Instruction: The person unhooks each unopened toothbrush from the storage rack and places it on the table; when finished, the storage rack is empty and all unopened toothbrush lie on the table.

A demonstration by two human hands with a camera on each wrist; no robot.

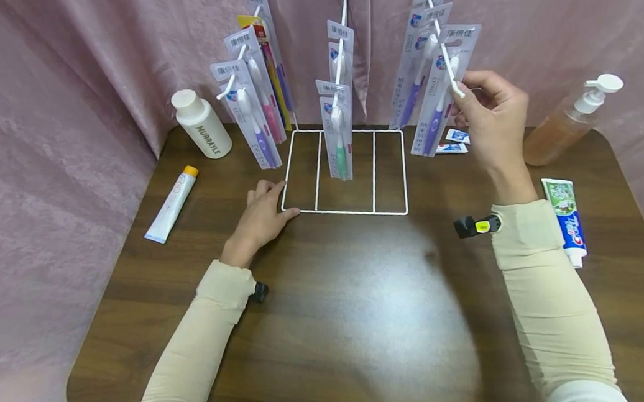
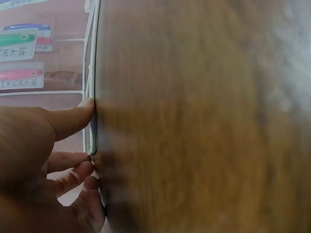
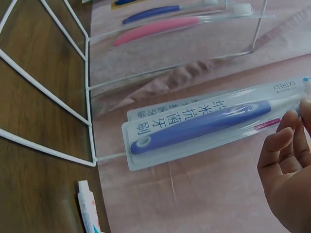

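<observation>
A white wire display rack (image 1: 345,212) stands at the back of the table, with packaged toothbrushes hung along its three hooks. My left hand (image 1: 264,214) holds the rack's front left corner, thumb on the front bar and fingers at the side. At the right hook's tip, my right hand (image 1: 498,114) pinches the edge of the front packaged toothbrush (image 3: 204,126), purple-handled in a clear blister pack. That pack hangs on the hook, with others behind it. A green toothbrush (image 1: 340,143) hangs at the front of the middle hook, a purple one (image 1: 255,128) on the left.
A white bottle (image 1: 204,125) and an orange-capped tube (image 1: 172,204) are on the left. To the right are a pump bottle (image 1: 566,125) of amber liquid, a toothpaste tube (image 1: 566,215) and small tubes (image 1: 451,148). Behind hangs a pink curtain (image 1: 122,65).
</observation>
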